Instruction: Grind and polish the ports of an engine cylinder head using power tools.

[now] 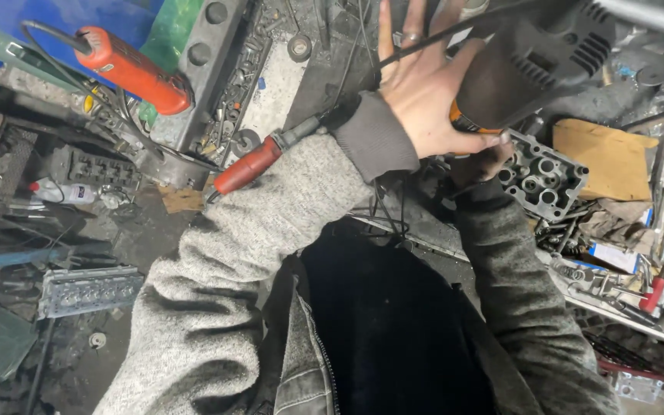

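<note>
— Where's the grinder (536,58)?
— At one o'clock, above the metal block (543,175). The left hand (424,92) wraps its body.
— The right hand (486,157)?
— Mostly hidden underneath; its grip I can't tell.

Dim workshop light, wide-angle edge distortion, slight blur
</note>
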